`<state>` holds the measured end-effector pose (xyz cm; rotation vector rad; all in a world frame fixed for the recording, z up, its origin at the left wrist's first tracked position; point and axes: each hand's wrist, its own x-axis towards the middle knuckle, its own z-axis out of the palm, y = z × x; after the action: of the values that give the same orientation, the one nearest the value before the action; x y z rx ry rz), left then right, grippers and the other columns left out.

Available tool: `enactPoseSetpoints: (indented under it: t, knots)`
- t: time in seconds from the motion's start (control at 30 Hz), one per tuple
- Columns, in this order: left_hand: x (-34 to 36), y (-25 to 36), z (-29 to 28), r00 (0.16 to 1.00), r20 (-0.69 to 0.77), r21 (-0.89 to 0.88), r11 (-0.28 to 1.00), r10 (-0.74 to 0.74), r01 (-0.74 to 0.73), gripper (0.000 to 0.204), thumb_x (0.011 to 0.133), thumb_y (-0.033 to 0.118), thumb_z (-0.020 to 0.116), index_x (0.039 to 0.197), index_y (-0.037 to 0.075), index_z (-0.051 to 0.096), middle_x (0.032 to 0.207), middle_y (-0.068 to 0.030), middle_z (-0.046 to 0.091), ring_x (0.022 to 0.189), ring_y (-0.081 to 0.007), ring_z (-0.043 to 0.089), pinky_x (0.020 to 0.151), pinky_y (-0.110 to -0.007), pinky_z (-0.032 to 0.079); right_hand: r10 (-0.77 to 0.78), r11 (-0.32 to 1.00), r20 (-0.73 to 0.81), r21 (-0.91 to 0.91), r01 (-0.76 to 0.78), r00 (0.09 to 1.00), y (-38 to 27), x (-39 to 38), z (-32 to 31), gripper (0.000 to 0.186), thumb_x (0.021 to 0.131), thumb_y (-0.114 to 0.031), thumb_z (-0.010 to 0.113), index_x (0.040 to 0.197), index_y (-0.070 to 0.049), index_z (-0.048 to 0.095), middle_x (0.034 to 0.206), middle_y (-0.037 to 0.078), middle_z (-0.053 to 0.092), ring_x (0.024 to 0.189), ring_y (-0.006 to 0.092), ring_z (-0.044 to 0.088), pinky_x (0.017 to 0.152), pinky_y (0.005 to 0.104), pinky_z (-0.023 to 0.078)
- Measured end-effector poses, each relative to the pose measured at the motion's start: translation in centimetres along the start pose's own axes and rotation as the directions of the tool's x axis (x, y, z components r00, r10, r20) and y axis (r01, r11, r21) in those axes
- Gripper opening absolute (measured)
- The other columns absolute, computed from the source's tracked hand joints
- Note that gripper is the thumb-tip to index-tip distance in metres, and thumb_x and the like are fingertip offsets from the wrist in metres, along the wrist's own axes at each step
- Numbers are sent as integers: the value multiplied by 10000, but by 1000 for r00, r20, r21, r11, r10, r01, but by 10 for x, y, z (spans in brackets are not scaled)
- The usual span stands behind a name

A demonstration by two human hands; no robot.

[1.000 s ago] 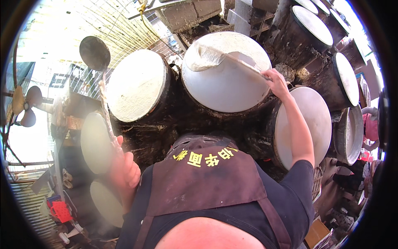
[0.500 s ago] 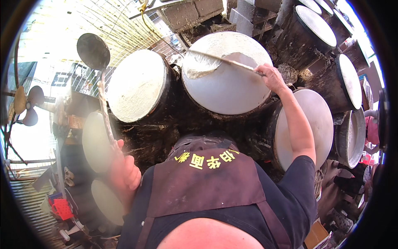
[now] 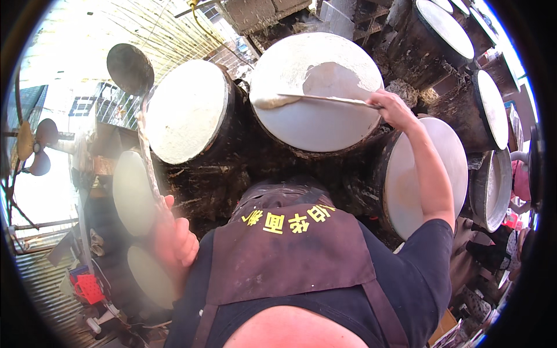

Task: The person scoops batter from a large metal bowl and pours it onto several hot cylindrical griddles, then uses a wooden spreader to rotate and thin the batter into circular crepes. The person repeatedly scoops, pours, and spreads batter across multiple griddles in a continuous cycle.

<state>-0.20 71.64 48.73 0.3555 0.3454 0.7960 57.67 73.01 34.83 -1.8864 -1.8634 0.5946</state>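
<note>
My right hand (image 3: 393, 110) is closed round the end of a long thin flat stick (image 3: 331, 99). The stick lies across a wide round pan (image 3: 316, 133) whose surface is pale and coated. Near its far tip a small mound of thick cream-coloured batter (image 3: 274, 102) gathers at the pan's left edge. Beyond the stick, the pan shows a rough white layer with a smoother greyish patch. On the left, my left hand (image 3: 178, 240) grips a long-handled ladle (image 3: 130, 69), held upright with its dark round bowl at the top. Haze blurs the left forearm.
A white-coated round pan (image 3: 188, 113) stands at the left on a dark drum-like stove; another pan (image 3: 432, 174) sits under my right forearm. More round pans on dark drums (image 3: 490, 110) line the right. A fan (image 3: 43, 148) and a red basket (image 3: 88, 288) are at far left.
My right hand has drawn the stick nearer and made it more level, pulling batter toward the pan's left edge. The left hand and ladle have barely moved; the view has shifted slightly.
</note>
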Motion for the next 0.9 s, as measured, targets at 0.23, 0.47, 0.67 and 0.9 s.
enactPoseSetpoints:
  t: [0.23, 0.47, 0.67, 0.9]
  knots:
    - [0, -7, -1, 998, 51, 6, 999, -39, 39, 559, 1028, 395, 304, 1539, 218, 162, 729, -94, 450, 497, -219, 421, 423, -343, 382, 165, 983, -184, -46, -176, 969, 21, -25, -7, 326, 739, 58, 515, 971, -111, 668, 937, 100, 611, 966, 322, 595, 825, 373, 465]
    - [15, -7, -6, 983, 152, 56, 994, -101, 94, 568, 1042, 319, 345, 1538, 190, 100, 730, -49, 403, 429, -101, 338, 340, -246, 339, 105, 994, -188, 33, -101, 976, 3, -110, 13, 283, 701, 88, 523, 942, -22, 622, 854, 150, 562, 871, 340, 576, 786, 389, 458]
    - [25, 9, -22, 976, 174, 89, 989, -132, 118, 574, 1050, 267, 371, 1534, 158, 82, 711, -30, 376, 380, -42, 279, 280, -190, 306, 439, 840, -204, 438, -319, 875, -115, -170, 65, 358, 791, 40, 546, 1141, -35, 557, 832, 85, 595, 743, 181, 573, 674, 303, 476]
    - [19, 67, -55, 924, 255, -43, 951, -286, 306, 551, 1046, 408, 232, 1542, 198, 117, 786, -112, 461, 453, -227, 410, 405, -368, 387, 496, 455, 23, 845, -282, 868, -253, -39, 252, 447, 942, -99, 497, 1386, -99, 442, 735, 25, 551, 511, 88, 505, 441, 268, 448]
